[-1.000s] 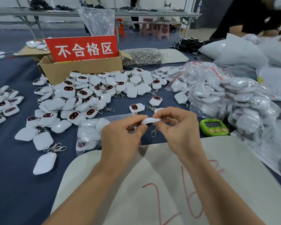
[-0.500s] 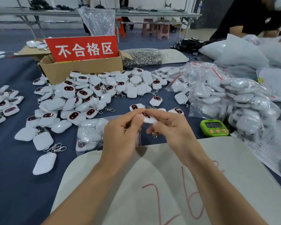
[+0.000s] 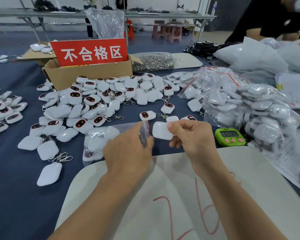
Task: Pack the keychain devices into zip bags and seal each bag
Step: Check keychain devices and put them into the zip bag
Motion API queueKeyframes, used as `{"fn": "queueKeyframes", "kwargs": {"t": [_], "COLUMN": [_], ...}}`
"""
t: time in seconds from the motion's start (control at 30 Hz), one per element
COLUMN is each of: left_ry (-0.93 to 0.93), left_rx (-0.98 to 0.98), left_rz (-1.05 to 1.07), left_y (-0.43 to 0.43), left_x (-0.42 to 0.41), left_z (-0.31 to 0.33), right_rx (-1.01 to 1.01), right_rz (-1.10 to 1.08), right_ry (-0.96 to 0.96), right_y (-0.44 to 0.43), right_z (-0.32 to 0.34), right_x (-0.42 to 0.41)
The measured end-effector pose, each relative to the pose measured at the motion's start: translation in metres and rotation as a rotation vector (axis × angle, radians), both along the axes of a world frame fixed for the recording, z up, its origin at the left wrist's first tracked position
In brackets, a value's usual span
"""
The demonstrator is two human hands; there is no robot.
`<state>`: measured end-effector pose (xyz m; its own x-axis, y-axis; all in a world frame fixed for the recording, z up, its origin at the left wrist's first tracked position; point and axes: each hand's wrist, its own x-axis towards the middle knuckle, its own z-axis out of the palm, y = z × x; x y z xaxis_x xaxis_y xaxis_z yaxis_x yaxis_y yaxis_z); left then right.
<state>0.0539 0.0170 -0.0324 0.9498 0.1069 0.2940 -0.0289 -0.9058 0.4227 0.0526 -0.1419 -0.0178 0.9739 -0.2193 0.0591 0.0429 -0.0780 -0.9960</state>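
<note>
My right hand [image 3: 192, 137] pinches a white keychain device [image 3: 161, 131], its plain back toward me, just above the pad's far edge. My left hand [image 3: 128, 149] holds a small clear zip bag [image 3: 144, 131] with a red seal strip, its mouth right beside the device. A big heap of loose white keychain devices [image 3: 93, 101] with dark oval faces covers the blue table behind my hands. Filled zip bags [image 3: 241, 104] are piled at the right.
A cardboard box [image 3: 87, 75] with a red sign stands behind the heap. A green timer [image 3: 229, 136] sits to the right of my right hand. A grey pad [image 3: 180, 196] marked in red lies under my forearms. Another person works at the far right.
My hands have drawn apart. The device has turned so its white back faces me in my right hand, and the zip bag now shows in my left hand.
</note>
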Motion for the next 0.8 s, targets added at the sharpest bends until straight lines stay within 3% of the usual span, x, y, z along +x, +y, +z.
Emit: {"fn": "queueKeyframes", "kwargs": {"t": [0.07,0.13,0.57,0.7,0.8], "left_ry": [0.114,0.130,-0.113,-0.163,-0.229], "left_rx": [0.121,0.112,-0.311,-0.338,-0.326], "left_rz": [-0.026,-0.038,-0.188,-0.257,-0.317], "left_y": [-0.002,-0.003,0.004,0.005,0.005], "left_x": [0.001,0.003,-0.004,-0.003,-0.005], "left_z": [-0.002,-0.003,0.004,0.004,0.005], "right_rx": [-0.006,-0.024,-0.097,-0.030,-0.107], "right_rz": [-0.048,-0.080,-0.026,0.134,0.322], "right_ry": [0.019,0.033,0.139,0.097,0.042], "right_y": [-0.001,0.000,0.022,0.028,0.034], "right_z": [-0.002,-0.004,-0.011,-0.009,-0.012], "right_x": [0.001,0.002,0.008,0.010,0.012]}}
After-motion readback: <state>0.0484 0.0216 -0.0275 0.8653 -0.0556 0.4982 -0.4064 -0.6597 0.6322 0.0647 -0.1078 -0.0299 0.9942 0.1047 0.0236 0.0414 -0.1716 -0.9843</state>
